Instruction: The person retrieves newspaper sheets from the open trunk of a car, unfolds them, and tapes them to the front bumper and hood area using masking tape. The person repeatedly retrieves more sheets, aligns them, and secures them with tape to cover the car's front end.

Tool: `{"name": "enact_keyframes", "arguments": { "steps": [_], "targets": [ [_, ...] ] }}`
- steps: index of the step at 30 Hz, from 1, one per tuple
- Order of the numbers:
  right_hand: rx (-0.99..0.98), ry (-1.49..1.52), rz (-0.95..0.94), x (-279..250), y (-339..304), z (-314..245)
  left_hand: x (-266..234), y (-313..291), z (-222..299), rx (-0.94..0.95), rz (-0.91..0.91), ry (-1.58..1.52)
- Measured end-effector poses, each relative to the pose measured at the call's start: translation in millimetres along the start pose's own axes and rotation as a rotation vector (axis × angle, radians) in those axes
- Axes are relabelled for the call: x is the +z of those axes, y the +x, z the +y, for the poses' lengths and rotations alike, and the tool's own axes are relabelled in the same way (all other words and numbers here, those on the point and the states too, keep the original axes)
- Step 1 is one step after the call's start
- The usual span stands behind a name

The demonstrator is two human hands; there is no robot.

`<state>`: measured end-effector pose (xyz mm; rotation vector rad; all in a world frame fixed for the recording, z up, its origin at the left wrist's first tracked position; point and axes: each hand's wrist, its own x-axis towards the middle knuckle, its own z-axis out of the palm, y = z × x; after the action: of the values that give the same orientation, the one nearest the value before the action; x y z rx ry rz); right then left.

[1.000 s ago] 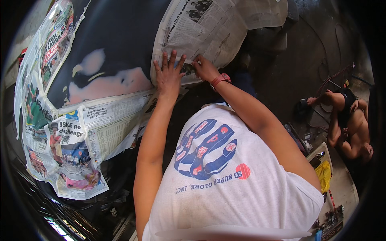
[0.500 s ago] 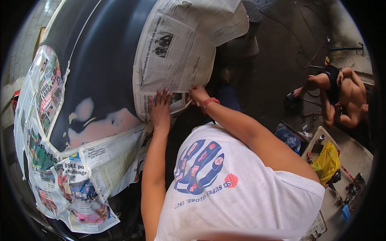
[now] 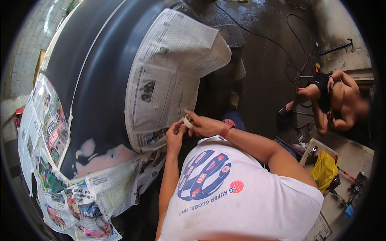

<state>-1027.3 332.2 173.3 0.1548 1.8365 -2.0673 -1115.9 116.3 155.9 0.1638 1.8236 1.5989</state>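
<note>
A pale roll of masking tape (image 3: 187,121) is in my right hand (image 3: 205,125), which has a red watch at its wrist. My left hand (image 3: 175,135) is closed against the roll's near side with thumb and fingers pinched together; the tape's loose end is too small to make out. Just beyond both hands, a large newspaper sheet (image 3: 163,94) lies over the curved edge of a dark car body (image 3: 106,80). More newspaper (image 3: 110,186) covers the lower part, below a pinkish patch (image 3: 106,158) on the dark paint.
At right, a person (image 3: 341,96) sits low by the wall. Nearer stands a pale table (image 3: 345,193) bearing a yellow plastic bag (image 3: 325,168) and tools. A hose (image 3: 265,37) runs over the dark wet floor (image 3: 263,76).
Both hands have come off the newspaper's lower edge and drawn closer to me, meeting at the tape roll. The view has shifted, with the sheet now lower and further left.
</note>
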Motion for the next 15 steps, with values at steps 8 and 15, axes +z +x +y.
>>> {"name": "enact_keyframes", "arguments": {
  "steps": [8, 15],
  "targets": [
    [0.054, 0.13, -0.112, -147, -33, -45, 110, 65, 111, 0.138, 0.096, 0.356],
    [-0.846, -0.576, 0.512, -236, -38, -62, 193, 171, 172, 0.354, 0.454, 0.402]
  ]
}}
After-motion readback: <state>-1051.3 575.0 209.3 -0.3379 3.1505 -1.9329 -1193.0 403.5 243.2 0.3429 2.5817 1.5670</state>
